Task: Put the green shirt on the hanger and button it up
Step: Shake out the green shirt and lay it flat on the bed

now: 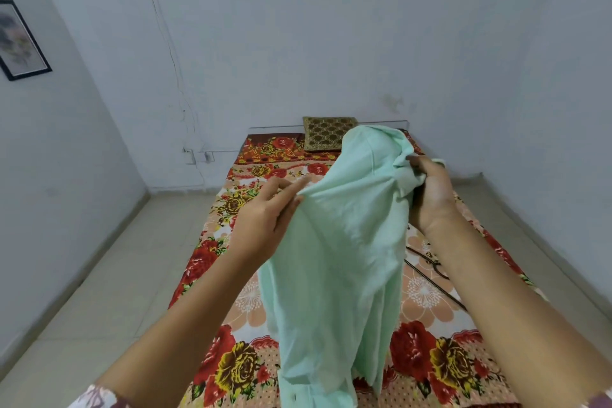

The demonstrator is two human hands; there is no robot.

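A pale green shirt (337,252) hangs in the air above the bed, its lower part draping down toward the near edge. My right hand (430,195) grips a bunched fold of the shirt near its top right. My left hand (265,219) pinches the fabric at the shirt's upper left edge, index finger stretched out. A dark thin hanger (430,267) lies on the bed to the right of the shirt, partly hidden behind the cloth and my right forearm.
The bed (231,364) has a floral red and orange cover. A brown patterned cushion (326,133) sits at its far end by the wall. Tiled floor (109,291) runs on both sides. A framed picture (20,40) hangs on the left wall.
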